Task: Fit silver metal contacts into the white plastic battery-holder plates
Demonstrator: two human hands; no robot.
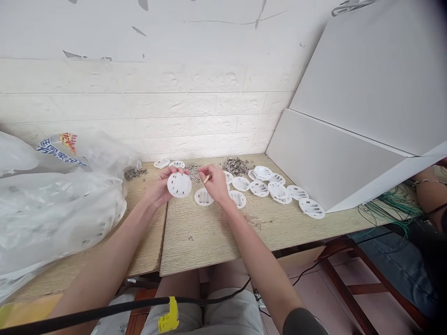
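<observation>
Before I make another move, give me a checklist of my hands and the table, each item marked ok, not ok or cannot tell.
1. Left hand holding the white disc by its edge: ok.
2. Right hand gripping the small tan stick: ok.
3. Metal bit at the right fingertips: cannot tell, too small.
4. Pile of metal bits on the table: ok.
5. Loose discs lying apart: not ok, some overlap.
</observation>
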